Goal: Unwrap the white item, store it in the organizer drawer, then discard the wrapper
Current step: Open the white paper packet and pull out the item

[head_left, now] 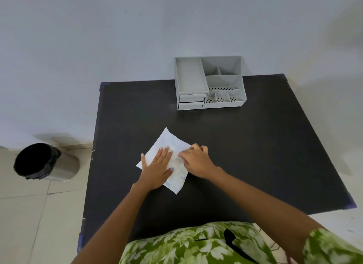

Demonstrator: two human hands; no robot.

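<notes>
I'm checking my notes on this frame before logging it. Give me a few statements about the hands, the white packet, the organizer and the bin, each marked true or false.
1. The left hand lies flat on the white packet. True.
2. The white packet sits inside the grey organizer. False: it lies on the black table, nearer the person than the organizer.
3. The right hand has its fingers curled at the packet's right edge. True.
4. The bin stands on the table beside the organizer. False: it stands on the floor, left of the table.
5. Both organizer drawers are pulled wide open. False: they appear pushed in.
</notes>
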